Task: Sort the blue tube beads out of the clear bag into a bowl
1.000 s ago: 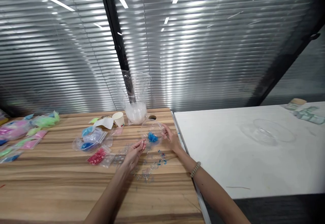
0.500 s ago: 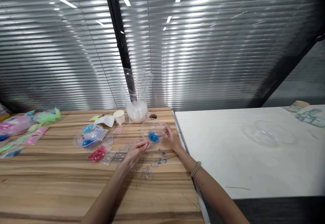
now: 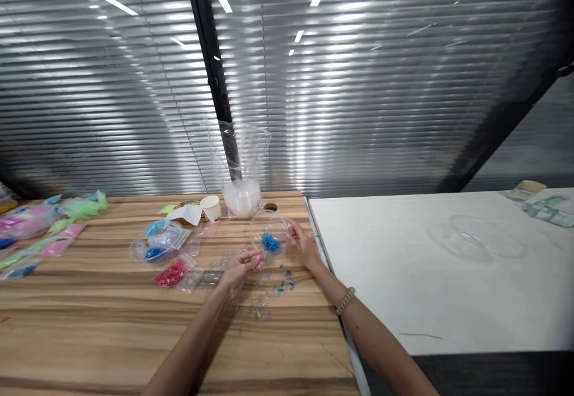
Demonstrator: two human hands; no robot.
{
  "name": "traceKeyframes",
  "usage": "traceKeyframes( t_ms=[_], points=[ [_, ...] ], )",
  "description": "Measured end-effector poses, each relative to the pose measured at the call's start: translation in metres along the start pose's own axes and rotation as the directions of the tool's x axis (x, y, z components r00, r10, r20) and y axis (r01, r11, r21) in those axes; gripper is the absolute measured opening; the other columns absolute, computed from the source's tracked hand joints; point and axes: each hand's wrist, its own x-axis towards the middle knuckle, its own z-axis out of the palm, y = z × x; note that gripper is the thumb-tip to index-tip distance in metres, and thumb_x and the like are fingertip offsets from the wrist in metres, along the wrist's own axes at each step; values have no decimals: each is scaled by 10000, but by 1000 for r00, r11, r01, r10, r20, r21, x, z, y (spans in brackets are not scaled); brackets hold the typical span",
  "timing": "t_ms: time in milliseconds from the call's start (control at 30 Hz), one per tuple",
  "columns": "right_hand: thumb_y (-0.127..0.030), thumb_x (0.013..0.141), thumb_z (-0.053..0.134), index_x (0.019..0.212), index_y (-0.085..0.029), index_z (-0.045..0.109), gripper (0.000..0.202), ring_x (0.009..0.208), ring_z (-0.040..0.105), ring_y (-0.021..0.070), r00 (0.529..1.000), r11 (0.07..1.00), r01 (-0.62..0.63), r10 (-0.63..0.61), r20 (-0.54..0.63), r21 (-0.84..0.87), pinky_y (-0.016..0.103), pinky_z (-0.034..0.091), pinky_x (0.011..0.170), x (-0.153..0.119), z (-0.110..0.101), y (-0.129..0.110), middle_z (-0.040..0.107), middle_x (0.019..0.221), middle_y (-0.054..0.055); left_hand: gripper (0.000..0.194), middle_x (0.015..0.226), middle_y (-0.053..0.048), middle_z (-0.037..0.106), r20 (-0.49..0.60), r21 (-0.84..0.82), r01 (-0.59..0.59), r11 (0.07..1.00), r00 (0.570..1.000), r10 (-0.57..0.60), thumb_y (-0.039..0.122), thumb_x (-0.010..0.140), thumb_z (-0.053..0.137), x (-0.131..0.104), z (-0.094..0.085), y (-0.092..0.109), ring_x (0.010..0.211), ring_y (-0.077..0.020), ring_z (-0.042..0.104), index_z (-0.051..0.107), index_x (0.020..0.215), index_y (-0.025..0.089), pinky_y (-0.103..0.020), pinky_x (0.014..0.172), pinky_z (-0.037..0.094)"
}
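In the head view, the right hand (image 3: 304, 245) grips the right side of a clear bowl (image 3: 257, 232) holding blue pieces (image 3: 270, 241) above the wooden table (image 3: 112, 336), while the left hand (image 3: 240, 267) bunches its fingers by the bowl's near edge, its grip impossible to tell.

Over the left bench (image 3: 112, 348), the dish (image 3: 269, 224) containing short pieces (image 3: 270, 242) is located behind the loose pieces (image 3: 259, 308) and before the upright plastic bag (image 3: 242, 198). The paper cup (image 3: 210, 209) stands immediately left of this bag. The adjoining right bench (image 3: 368, 282) carries the plastic bowl (image 3: 475, 241).
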Motion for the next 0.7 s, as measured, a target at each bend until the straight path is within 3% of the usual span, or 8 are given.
traceKeyframes(
  t_ms=[100, 267, 700],
  points=[
    [-415, 882, 417, 1280, -150, 482, 482, 711, 596, 169, 1000, 1000, 0, 0, -6, -2, 282, 501, 663, 0, 1, 1, 623, 879, 62, 387, 793, -77, 694, 44, -7, 56, 998, 997, -56, 297, 487, 871, 0, 1, 1, 658, -135, 610, 722, 800, 124, -255, 693, 492],
    [-426, 882, 414, 1286, -150, 479, 493, 713, 598, 170, 1000, 1000, -14, 14, -2, -7, 282, 502, 666, 0, 0, 1, 624, 886, 63, 441, 749, -51, 677, 40, 8, 13, 1000, 999, -13, 371, 466, 869, 1, 2, 0, 610, -97, 577, 713, 790, 116, -200, 628, 462],
    [-465, 870, 404, 1277, -162, 485, 514, 735, 601, 179, 1000, 1000, -27, 27, -6, -6, 289, 508, 667, -1, 2, 4, 627, 918, 68, 487, 651, -16, 631, 16, 38, -17, 999, 1000, 16, 467, 456, 845, 2, 4, 0, 575, -78, 530, 702, 756, 112, -171, 572, 418]
  ],
)
